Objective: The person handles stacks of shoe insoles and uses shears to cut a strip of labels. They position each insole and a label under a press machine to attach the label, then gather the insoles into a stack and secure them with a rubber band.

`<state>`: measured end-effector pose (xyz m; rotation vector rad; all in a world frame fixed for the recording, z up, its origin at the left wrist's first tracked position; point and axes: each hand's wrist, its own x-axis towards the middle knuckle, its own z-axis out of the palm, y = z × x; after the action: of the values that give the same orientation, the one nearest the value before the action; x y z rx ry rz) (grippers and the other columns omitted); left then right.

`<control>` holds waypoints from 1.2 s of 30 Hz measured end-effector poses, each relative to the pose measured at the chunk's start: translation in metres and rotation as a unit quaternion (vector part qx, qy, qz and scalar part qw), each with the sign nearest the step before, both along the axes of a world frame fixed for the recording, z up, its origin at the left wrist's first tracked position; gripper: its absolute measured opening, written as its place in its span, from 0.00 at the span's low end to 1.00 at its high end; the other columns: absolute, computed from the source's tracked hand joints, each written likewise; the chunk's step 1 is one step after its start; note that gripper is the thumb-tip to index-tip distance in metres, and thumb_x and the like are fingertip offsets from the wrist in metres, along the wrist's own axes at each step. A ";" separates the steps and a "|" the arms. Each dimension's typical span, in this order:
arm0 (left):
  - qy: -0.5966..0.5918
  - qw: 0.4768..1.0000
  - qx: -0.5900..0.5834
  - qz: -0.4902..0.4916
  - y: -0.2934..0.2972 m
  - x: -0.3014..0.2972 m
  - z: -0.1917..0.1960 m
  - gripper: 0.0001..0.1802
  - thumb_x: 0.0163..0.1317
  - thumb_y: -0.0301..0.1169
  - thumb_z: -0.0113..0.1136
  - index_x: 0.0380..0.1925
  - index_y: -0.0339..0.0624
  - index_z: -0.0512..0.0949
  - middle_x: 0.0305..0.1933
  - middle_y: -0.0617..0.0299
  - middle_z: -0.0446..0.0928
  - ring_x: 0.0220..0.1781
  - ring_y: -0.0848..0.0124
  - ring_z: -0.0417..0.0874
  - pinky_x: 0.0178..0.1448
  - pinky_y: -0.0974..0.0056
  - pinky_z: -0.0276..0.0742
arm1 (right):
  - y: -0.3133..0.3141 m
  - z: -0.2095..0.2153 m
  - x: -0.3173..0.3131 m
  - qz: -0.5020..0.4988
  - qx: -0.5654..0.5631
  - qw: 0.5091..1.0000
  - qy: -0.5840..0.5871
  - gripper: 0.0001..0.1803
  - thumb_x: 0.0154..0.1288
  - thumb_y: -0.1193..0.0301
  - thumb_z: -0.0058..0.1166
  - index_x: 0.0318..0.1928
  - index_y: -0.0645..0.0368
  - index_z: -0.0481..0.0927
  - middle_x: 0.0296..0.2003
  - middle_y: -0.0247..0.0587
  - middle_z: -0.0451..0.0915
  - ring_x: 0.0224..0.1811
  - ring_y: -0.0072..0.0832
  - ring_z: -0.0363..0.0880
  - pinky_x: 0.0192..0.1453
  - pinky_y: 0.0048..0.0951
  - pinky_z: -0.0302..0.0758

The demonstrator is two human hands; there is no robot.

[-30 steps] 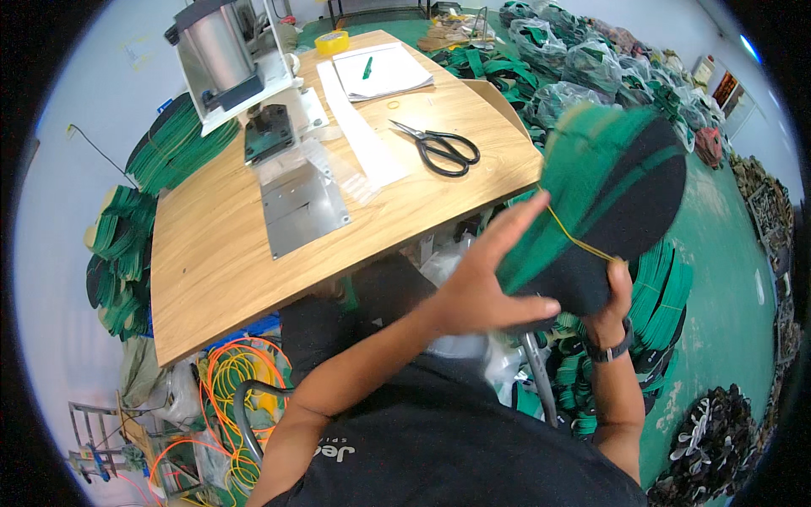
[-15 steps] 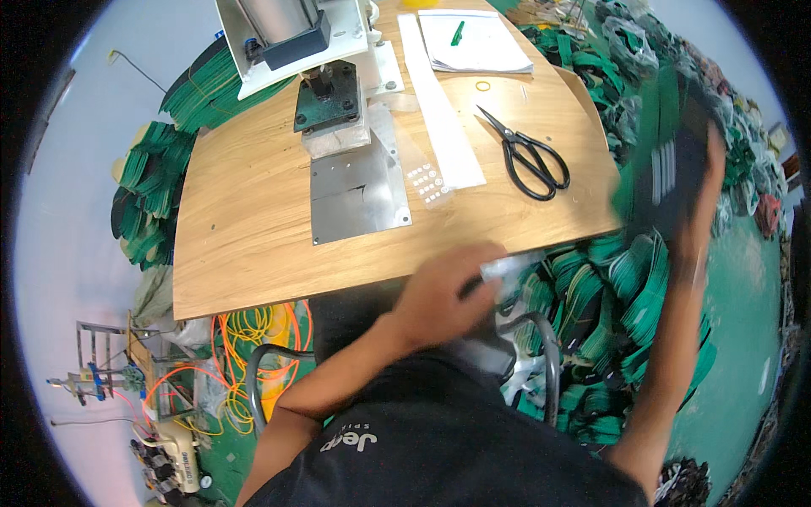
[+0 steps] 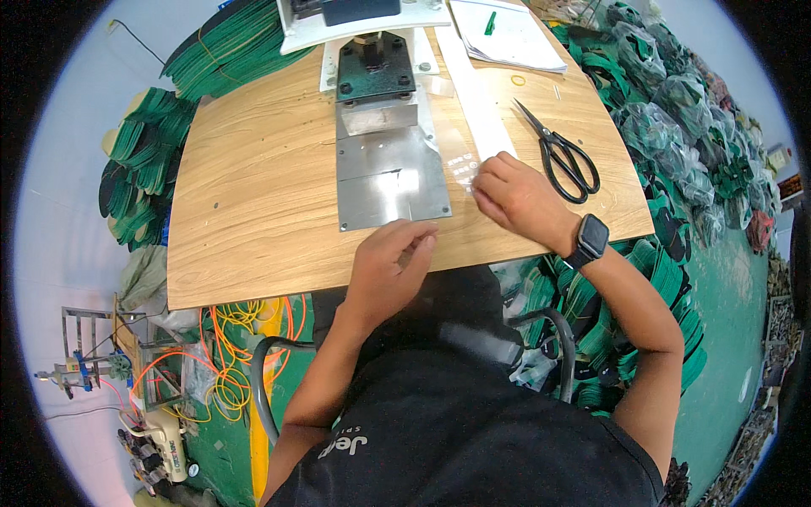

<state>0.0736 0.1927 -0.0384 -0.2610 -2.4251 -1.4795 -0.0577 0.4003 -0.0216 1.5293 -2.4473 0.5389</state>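
Observation:
My right hand, with a dark watch on its wrist, is closed at the fingertips over the end of a clear film strip bearing small white prints. My left hand is loosely curved at the table's front edge, its thumb a little apart from the fingers and nothing visible in it. Just beyond it lies a shiny metal plate with screws at its corners. Above the plate's far end stands a press head with a black block and a metal block beneath it.
Black-handled scissors lie right of a long white strip. A paper pad carries a green pen; a yellow ring is nearby. Stacked green pieces stand left of the wooden table; bagged ones lie right.
My right hand came in from the far right, no longer holding a flat green-and-black piece, to the film strip. My left hand moved left toward the plate; the clear item in it is gone.

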 end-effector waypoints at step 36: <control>-0.111 0.902 0.409 -0.081 0.033 0.004 -0.002 0.04 0.62 0.23 0.52 0.36 0.38 0.73 0.36 0.63 0.77 0.32 0.77 0.78 0.37 0.73 0.74 | 0.051 0.009 0.032 -0.310 -0.379 0.868 -0.082 0.08 0.62 0.75 0.48 0.40 0.65 0.75 0.33 0.39 0.78 0.32 0.24 0.74 0.36 0.23 0.71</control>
<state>0.0774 0.2262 -0.0402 -0.1064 -1.7178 -2.5511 -0.0261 0.4510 -0.0122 0.3731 -2.2046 1.2988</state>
